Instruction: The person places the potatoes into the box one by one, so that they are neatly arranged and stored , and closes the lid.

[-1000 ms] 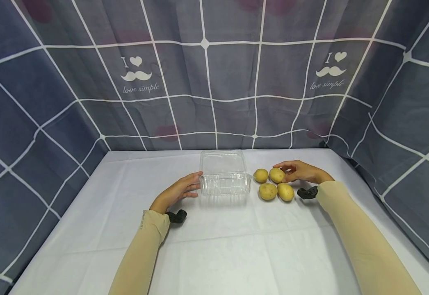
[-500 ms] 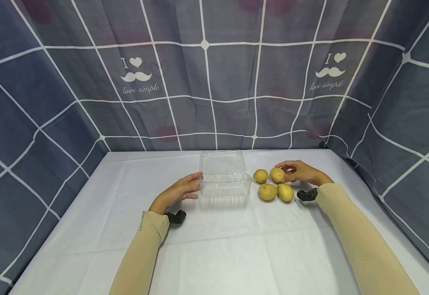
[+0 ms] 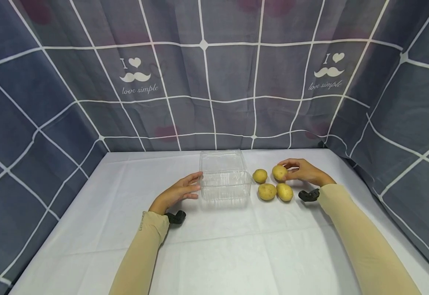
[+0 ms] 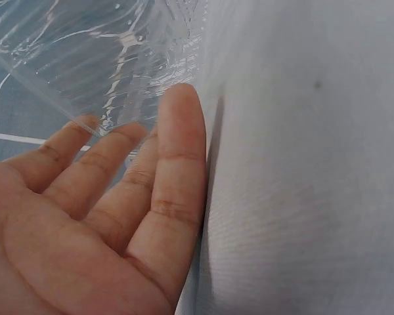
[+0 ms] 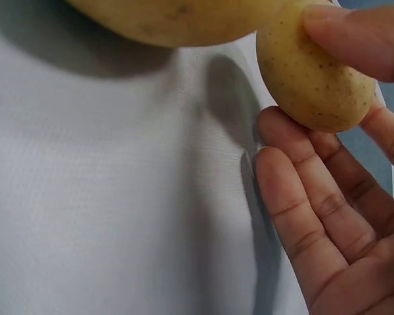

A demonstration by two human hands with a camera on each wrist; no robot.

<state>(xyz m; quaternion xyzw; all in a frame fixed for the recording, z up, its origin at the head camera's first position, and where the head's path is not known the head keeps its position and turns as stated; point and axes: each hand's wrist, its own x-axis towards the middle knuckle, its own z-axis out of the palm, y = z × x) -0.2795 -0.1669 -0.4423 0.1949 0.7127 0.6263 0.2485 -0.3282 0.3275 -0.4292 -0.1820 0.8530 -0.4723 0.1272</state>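
Note:
A clear plastic clamshell box (image 3: 224, 186) stands in the middle of the table, its lid (image 3: 222, 161) folded back behind it. Fairly straight fingers of my left hand (image 3: 178, 191) rest against the box's left side; in the left wrist view those fingertips (image 4: 184, 111) lie by the ribbed plastic. To the right of the box, my right hand (image 3: 303, 171) pinches a yellow potato (image 3: 279, 173) between thumb and fingers. The right wrist view shows this potato (image 5: 315, 72) lifted off the cloth. Three other potatoes lie close by: one at back left (image 3: 260, 175) and two in front.
The front potatoes, one left (image 3: 267, 191) and one right (image 3: 284, 192), sit between the box and my right wrist. White cloth covers the table (image 3: 229, 250). A grey checked curtain (image 3: 233, 82) walls the back and both sides.
My right hand has moved slightly right and up, carrying the potato away from the others. The left hand stays at the box.

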